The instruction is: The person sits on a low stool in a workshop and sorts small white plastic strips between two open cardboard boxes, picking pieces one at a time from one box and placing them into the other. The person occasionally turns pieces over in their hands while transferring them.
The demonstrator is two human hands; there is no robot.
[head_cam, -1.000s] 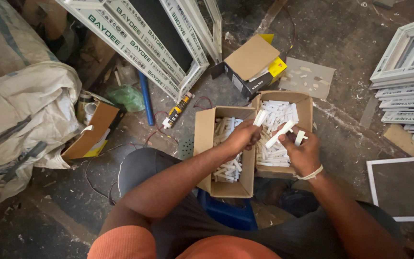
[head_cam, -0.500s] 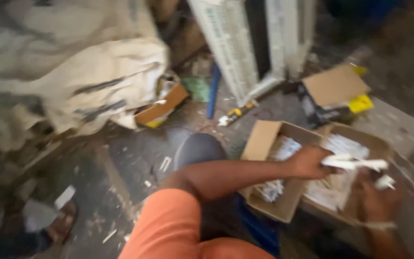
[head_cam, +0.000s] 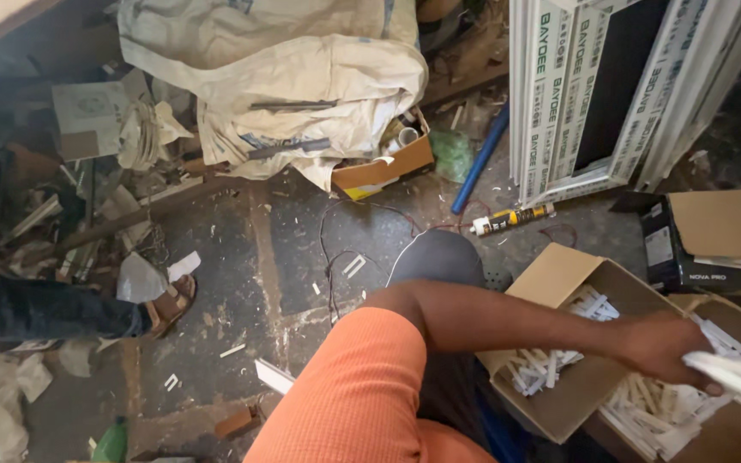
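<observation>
My left hand (head_cam: pixel 664 346) reaches right from an orange sleeve and grips a bundle of white plastic pieces (head_cam: pixel 731 375) over two open cardboard boxes. The nearer box (head_cam: pixel 559 276) rests by my dark-clad knee and holds several white plastic pieces (head_cam: pixel 551 364). The second box (head_cam: pixel 735 433), at the lower right edge, is also filled with them. My right hand is outside the picture.
White window frames (head_cam: pixel 611 86) lean at the top right, with a sealant tube (head_cam: pixel 512 219) and a blue pipe (head_cam: pixel 478 159) below them. Big white sacks (head_cam: pixel 302 77) and a small carton (head_cam: pixel 379 171) lie behind. Another person's sandalled foot (head_cam: pixel 169 300) stands at the left.
My head has turned left, so the boxes slid to the right edge and the right hand left the view. The left hand stays at the boxes with white pieces.
</observation>
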